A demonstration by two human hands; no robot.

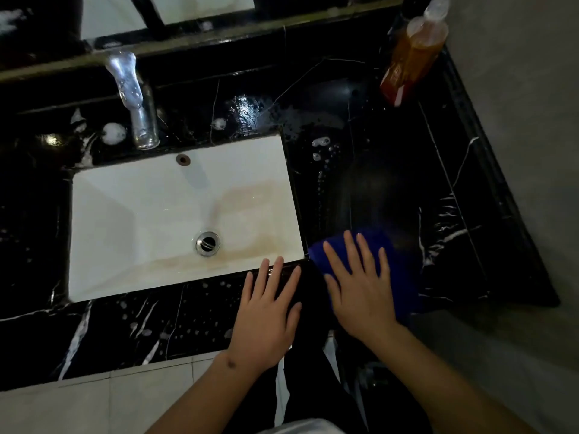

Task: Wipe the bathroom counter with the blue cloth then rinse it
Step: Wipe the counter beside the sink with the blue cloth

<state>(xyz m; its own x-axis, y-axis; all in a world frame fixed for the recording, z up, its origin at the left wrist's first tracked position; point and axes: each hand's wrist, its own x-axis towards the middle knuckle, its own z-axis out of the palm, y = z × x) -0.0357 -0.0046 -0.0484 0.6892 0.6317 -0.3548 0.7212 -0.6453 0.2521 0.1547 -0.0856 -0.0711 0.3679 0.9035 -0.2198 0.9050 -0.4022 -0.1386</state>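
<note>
Right of the sink (131, 220), the right hand (360, 292) presses flat, fingers spread, on the blue cloth (398, 270); the left hand (266, 317) rests flat on the counter (391, 183) just before it.

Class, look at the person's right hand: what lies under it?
The blue cloth lies under the right hand, which is spread flat on it, on the black counter. The cloth's middle, and the counter beneath, are covered.
</note>
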